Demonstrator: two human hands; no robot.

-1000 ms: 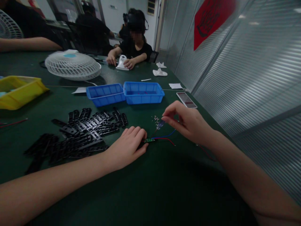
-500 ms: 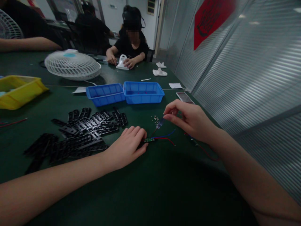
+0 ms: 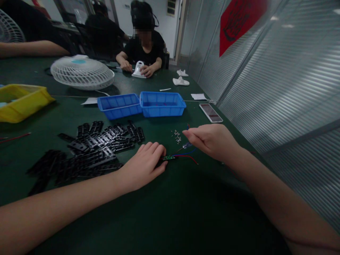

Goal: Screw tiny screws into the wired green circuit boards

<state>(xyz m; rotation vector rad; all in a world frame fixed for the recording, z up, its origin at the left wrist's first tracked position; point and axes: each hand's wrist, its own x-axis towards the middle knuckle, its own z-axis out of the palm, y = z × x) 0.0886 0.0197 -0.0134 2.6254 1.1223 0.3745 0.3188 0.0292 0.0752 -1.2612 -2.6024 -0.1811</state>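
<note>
Beside the black parts (image 3: 103,143) on the desk (image 3: 170,216), my left hand (image 3: 142,164) pins the wired green board (image 3: 168,158) and my right hand (image 3: 214,141) grips a clear-handled screwdriver (image 3: 186,145), tip near it, contact unclear; looks like tool alignment, calling for a steady board and straighter tip.

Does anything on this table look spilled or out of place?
Tiny metal pieces, probably screws, lie scattered past the screwdriver, outside the blue bins, as if spilled, though perhaps deliberately. The black parts are heaped at odd angles. I see no clear damage.
</note>
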